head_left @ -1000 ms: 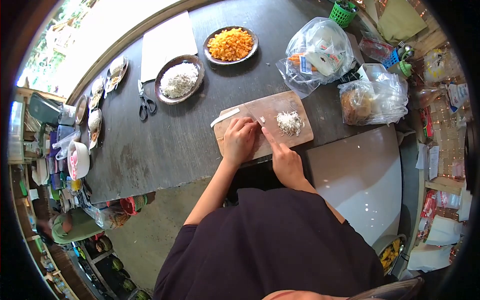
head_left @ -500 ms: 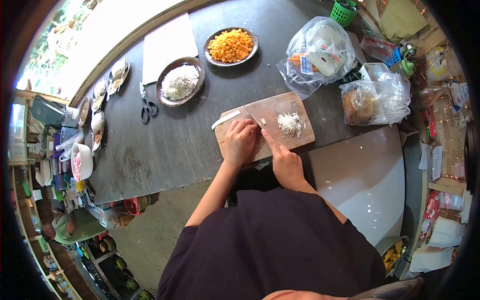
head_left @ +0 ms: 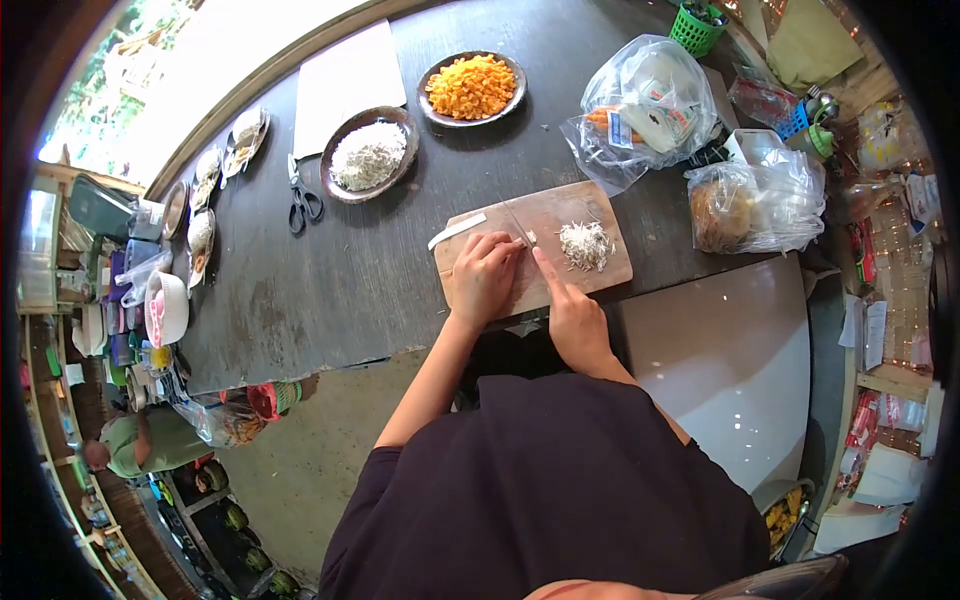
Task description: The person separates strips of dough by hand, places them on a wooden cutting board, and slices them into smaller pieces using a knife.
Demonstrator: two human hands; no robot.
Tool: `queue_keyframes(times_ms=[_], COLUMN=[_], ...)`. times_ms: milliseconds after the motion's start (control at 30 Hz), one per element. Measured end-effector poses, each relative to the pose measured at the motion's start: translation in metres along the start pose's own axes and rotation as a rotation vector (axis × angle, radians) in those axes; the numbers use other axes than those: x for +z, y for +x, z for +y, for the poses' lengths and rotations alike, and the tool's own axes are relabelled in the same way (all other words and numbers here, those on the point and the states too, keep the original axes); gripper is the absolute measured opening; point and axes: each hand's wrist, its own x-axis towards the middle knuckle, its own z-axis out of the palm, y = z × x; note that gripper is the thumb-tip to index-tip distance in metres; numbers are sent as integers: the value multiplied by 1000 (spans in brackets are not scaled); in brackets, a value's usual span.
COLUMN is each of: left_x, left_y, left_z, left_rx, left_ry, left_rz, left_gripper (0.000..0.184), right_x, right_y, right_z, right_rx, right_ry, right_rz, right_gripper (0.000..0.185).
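Note:
A wooden cutting board [head_left: 600, 202] lies near the table's front edge. My right hand [head_left: 577, 318] is closed round a knife [head_left: 516, 221], index finger stretched along its spine; the handle is hidden in my palm. The thin blade points away from me across the board. Just left of the blade, my left hand [head_left: 483, 275] rests with curled fingers, pressing something small that the fingers mostly hide. Small white bits [head_left: 531, 238] sit right beside the blade. A heap of fine white shreds [head_left: 587, 246] is on the board's right side, and a long white strip [head_left: 457, 231] lies at its upper left.
Beyond the board stand a bowl of white shreds [head_left: 369, 156] and a bowl of orange cubes [head_left: 472, 89]. Black-handled scissors [head_left: 304, 207] lie left of them. Plastic bags [head_left: 650, 105] are on the right. A person in a green shirt [head_left: 160, 440] is at lower left.
The view has shifted slightly, moving the table things a little rightward. Both hands keep nearly the same place on the board, the knife still beside the left fingertips.

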Motion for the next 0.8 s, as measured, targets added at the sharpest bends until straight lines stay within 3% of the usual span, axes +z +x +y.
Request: queue_keyframes(times_ms=[533,800], left_x=[1,2], left_y=[-1,-1], left_z=[-2,-1], left_rx=[7,11], left_ry=[-10,-16], left_rz=[24,34], left_gripper=[13,14], right_x=[4,9], right_y=[-1,1], right_z=[-3,0], right_rx=[-31,-9], right_ry=[-107,-5], right_rz=[-6,80], right_gripper=[80,75])
